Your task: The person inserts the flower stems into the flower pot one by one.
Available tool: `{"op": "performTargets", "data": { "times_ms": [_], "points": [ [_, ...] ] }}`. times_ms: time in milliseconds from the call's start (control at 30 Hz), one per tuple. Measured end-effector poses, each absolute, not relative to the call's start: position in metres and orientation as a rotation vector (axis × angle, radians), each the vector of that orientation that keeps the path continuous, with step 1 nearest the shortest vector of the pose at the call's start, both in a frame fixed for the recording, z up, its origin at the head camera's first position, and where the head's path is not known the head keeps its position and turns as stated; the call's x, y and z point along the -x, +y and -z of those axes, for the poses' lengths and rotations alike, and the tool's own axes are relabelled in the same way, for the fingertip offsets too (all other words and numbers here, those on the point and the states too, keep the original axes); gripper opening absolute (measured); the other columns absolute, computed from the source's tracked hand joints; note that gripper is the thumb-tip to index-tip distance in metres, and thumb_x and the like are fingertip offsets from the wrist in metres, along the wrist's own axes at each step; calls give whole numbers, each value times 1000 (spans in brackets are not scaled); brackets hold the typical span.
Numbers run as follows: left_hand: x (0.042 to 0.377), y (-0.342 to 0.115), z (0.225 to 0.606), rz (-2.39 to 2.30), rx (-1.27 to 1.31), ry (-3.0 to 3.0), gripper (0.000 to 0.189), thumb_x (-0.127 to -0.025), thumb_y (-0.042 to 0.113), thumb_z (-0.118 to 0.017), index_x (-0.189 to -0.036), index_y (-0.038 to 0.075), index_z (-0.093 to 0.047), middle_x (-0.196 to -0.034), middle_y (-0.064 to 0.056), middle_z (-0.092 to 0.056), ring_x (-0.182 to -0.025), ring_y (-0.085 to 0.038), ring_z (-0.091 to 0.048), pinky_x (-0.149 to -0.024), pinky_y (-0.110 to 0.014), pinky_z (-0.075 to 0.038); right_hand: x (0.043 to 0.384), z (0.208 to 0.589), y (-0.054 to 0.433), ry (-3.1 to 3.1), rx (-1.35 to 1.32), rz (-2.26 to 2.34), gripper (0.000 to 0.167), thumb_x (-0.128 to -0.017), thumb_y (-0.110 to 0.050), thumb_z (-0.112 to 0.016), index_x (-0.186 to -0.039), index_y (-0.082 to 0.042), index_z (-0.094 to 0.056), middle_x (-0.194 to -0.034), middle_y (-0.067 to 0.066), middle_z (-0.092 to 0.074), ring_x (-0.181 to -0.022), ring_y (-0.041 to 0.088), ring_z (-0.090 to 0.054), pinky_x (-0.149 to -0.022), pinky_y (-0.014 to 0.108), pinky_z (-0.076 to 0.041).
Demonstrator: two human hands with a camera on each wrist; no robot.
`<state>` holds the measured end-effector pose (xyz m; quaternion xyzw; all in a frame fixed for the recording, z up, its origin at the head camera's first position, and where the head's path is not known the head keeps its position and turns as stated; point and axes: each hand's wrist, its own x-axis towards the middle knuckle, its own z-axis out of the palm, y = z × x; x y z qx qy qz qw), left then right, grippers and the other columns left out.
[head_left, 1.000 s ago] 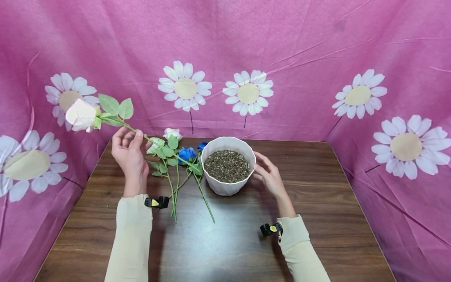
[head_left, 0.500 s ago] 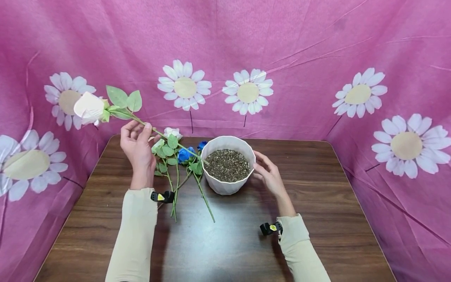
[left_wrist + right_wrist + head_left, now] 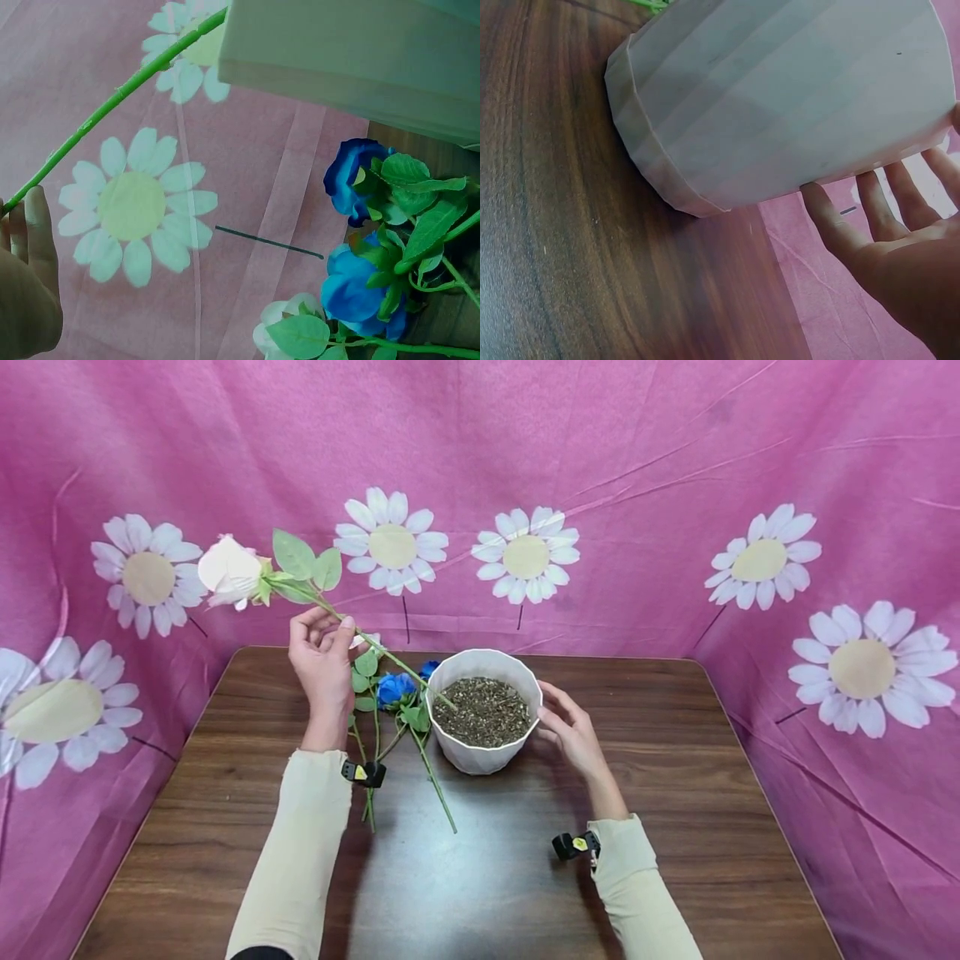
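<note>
Left hand (image 3: 321, 662) pinches 1 white rose (image 3: 228, 570); spread right hand (image 3: 576, 732) touches pot (image 3: 474, 758) of soil (image 3: 487, 714).

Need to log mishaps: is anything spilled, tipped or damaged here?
Right wrist view: a tiny dark mark on the pot, odd against its plain wall. The pot stands upright, and no obvious spill shows on the table.

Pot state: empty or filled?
Partly filled: dark, grainy soil sits inside the white pot, with bare inner wall showing above it.
</note>
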<state>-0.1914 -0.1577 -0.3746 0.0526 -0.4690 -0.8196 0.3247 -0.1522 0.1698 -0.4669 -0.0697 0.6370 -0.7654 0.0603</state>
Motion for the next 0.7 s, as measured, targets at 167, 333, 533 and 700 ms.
{"op": "performTargets", "data": {
  "times_ms": [167, 333, 533, 700],
  "points": [
    [195, -150, 376, 2136, -121, -1290, 29, -88, -14, -68, -107, 7, -58, -91, -7, -58, -68, -13, -59, -55, -25, -62, 153, 466, 171, 1914, 212, 2312, 53, -100, 2, -53, -151, 7, -38, -147, 31, -41, -112, 22, -61, -83, 26, -61],
    [195, -143, 378, 2109, -62, -1358, 29, -89, -13, -68, -108, 7, -59, -93, -6, -59, -70, -12, -58, -56, -25, -62, 153, 468, 173, 1899, 231, 2320, 53, -100, 3, -52, -150, 8, -37, -146, 33, -40, -114, 21, -61, -86, 28, -61],
    [197, -133, 380, 2057, -24, -1435, 29, -89, -14, -66, -108, 6, -60, -93, -4, -60, -71, -12, -59, -56, -22, -61, 154, 469, 173, 1901, 235, 2328, 53, -100, 4, -52, -150, 9, -36, -144, 35, -39, -112, 20, -62, -85, 29, -62],
    [199, -127, 381, 2039, -8, -1481, 26, -89, -14, -66, -109, 1, -59, -94, -6, -60, -73, -12, -60, -58, -24, -62, 154, 470, 172, 1891, 229, 2334, 53, -100, 4, -52, -150, 9, -36, -143, 36, -40, -109, 19, -62, -82, 26, -62]
  ]
}}
